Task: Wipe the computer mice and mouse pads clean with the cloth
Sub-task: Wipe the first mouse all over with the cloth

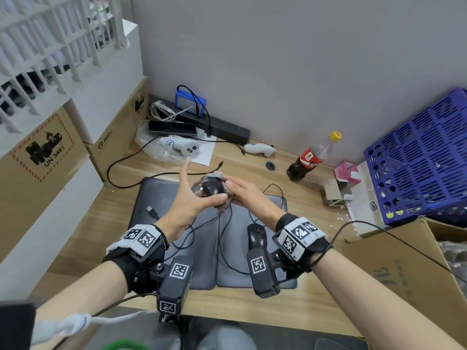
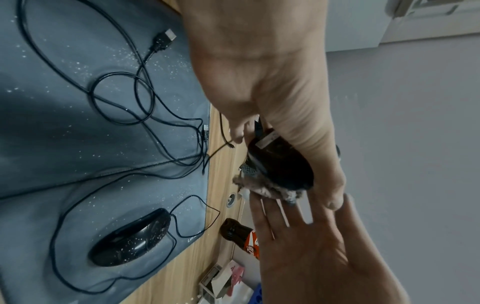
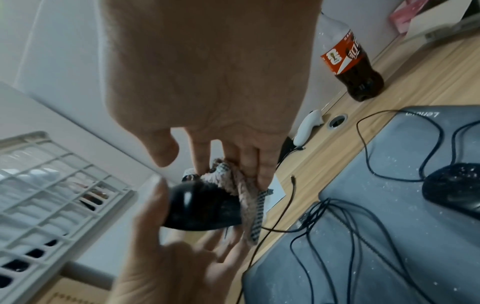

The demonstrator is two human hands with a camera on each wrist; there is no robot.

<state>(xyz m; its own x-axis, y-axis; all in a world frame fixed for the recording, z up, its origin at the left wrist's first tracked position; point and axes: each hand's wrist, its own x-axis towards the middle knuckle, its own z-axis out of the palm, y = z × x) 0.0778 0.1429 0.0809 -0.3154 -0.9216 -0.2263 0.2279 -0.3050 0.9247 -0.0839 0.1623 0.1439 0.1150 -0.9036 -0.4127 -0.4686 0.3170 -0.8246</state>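
My left hand [image 1: 199, 198] grips a black wired mouse [image 1: 213, 189] lifted above the desk, thumb on its near side, index finger pointing up and away. My right hand [image 1: 240, 190] presses a checked cloth [image 1: 214, 176] onto the mouse's right side with straight fingers, thumb held apart. The right wrist view shows the cloth [image 3: 233, 185] bunched under those fingers and hanging beside the mouse [image 3: 202, 209]. A second black mouse [image 1: 257, 234], speckled with white dust [image 2: 132, 236], lies on the right grey mouse pad [image 1: 235, 263]. The left grey pad [image 1: 156, 198], also dusty, carries tangled cables.
A USB plug [image 1: 151, 210] and looped mouse cables lie on the pads. A cola bottle [image 1: 308, 157] stands at the back right near a blue crate [image 1: 417, 157]. White controllers [image 1: 184, 146], a phone and cardboard boxes crowd the back left. An open carton [image 1: 404, 269] sits at the right.
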